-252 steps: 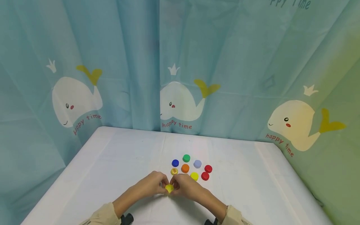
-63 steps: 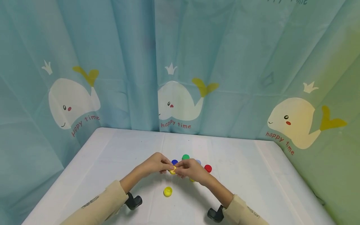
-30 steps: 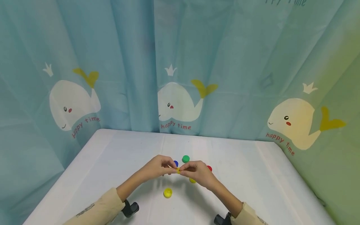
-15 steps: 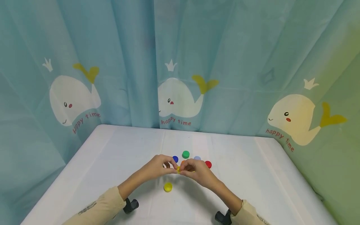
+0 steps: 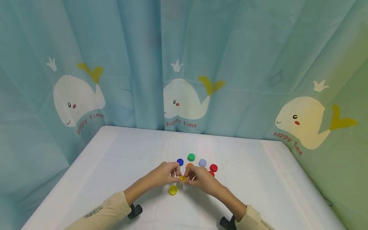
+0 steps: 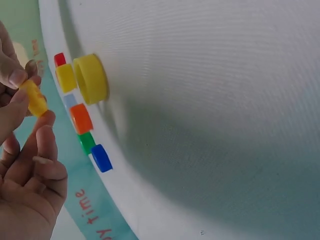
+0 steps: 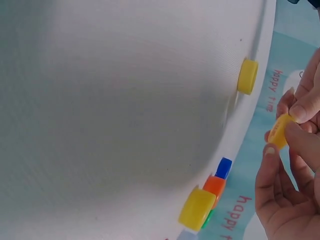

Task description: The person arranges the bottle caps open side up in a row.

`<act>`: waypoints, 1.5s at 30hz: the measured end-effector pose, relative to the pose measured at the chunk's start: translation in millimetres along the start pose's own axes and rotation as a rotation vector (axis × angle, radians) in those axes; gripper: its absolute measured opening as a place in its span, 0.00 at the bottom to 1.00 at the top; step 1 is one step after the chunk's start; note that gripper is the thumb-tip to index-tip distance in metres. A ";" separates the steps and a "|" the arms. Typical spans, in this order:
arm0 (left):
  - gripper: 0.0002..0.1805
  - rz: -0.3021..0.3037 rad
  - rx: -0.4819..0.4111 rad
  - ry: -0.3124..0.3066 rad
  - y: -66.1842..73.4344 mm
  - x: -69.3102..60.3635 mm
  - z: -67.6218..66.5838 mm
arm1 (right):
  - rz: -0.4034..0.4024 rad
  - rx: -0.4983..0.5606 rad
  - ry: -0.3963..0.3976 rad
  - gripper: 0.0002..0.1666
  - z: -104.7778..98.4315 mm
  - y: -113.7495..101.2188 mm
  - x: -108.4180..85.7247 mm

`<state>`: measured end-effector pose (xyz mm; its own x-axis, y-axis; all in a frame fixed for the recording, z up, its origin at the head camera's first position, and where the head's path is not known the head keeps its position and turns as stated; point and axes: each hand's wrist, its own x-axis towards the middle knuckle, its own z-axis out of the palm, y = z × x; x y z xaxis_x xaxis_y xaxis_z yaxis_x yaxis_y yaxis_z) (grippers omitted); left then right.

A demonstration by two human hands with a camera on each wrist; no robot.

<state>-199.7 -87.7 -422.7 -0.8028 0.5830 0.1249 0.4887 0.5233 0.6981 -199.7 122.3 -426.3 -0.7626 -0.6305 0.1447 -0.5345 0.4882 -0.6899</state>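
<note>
Between my hands, just above the table, is a small yellow bottle cap (image 5: 183, 179) with orange-red print on its top. My left hand (image 5: 164, 174) pinches one edge with thumb and fingertips. The opposite edge is pinched by my right hand (image 5: 204, 181). In the head view the cap's hollow side seems turned up towards me; the wrist views show the printed face (image 7: 278, 131). A second yellow cap (image 5: 173, 190) lies hollow side up on the table, just below my left fingertips. Another yellow cap (image 6: 65, 77) stands in the group, hidden behind my right hand in the head view.
Past my hands lie a blue cap (image 5: 180, 162), a green cap (image 5: 191, 157), an orange cap (image 5: 189, 165), a pale blue cap (image 5: 202, 163) and two red caps, one (image 5: 213, 167) farther back. A whale-print curtain (image 5: 247, 64) hangs behind the white table (image 5: 129, 150).
The earlier yellow cap was set down nearer me. Both hands moved forward, took the printed cap from the group, lifted it, and have now tilted it and drawn it slightly back.
</note>
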 end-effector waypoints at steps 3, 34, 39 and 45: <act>0.16 -0.004 0.023 -0.021 0.5 1.3 2.3 | 0.012 0.001 -0.020 0.13 2.3 0.1 -1.2; 0.19 0.033 0.303 -0.135 5.7 2.4 26.9 | -0.066 -0.237 -0.131 0.22 15.9 -0.6 -6.5; 0.19 -0.003 0.242 -0.127 7.3 2.1 26.3 | -0.062 -0.228 -0.131 0.22 17.4 1.6 -6.2; 0.19 -0.027 0.206 -0.128 7.1 0.7 26.1 | -0.056 -0.206 -0.142 0.23 17.2 3.3 -6.6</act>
<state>-187.9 -67.4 -436.0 -0.7732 0.6340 0.0091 0.5376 0.6479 0.5397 -190.2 117.7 -441.8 -0.6786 -0.7314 0.0674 -0.6484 0.5535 -0.5227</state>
